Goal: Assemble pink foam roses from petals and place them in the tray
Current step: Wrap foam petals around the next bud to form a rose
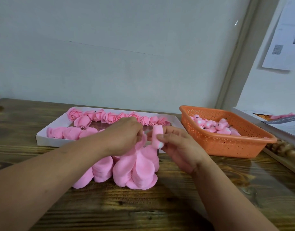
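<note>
Right hand (175,144) pinches a rolled foam bud (157,136) upright, just in front of the white tray (43,136); left hand (125,135) pinches one petal (142,142) off the stack of petals (135,167) on the table. Foam looks light, soft and easily creased; I'd hold the bud low at its base and each petal by its bottom edge, with light pressure only.

Soft even light, faint shadows, slight motion blur, wide-angle bending at edges
</note>
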Demonstrator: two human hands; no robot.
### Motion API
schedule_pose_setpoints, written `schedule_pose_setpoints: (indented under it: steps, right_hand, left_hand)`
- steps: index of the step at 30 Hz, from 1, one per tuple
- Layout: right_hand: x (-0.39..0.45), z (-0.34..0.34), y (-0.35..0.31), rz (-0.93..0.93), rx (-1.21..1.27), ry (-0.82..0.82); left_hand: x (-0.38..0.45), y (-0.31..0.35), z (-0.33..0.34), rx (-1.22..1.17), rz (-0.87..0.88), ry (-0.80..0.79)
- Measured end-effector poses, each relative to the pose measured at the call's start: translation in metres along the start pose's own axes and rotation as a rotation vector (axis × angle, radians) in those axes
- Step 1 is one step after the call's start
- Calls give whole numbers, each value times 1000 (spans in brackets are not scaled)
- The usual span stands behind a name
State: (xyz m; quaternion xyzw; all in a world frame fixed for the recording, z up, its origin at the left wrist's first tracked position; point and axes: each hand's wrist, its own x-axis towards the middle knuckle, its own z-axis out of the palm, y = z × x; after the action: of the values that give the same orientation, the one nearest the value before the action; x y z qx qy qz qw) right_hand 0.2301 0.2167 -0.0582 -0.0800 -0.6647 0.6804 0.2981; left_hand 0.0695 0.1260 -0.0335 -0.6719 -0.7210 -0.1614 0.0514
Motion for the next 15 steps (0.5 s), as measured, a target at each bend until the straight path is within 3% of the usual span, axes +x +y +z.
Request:
schedule_pose_setpoints:
  steps: [10, 12, 15]
  right_hand:
    - [0, 11, 1, 62, -250, -48]
    - [0, 12, -1, 39, -204, -52]
    - [2, 11, -4, 44, -5, -46]
  left_hand:
    - [-4, 8, -4, 19, -18, 16]
    - [-3, 7, -2, -138, -53, 54]
    - [-3, 8, 2, -571, -235, 115]
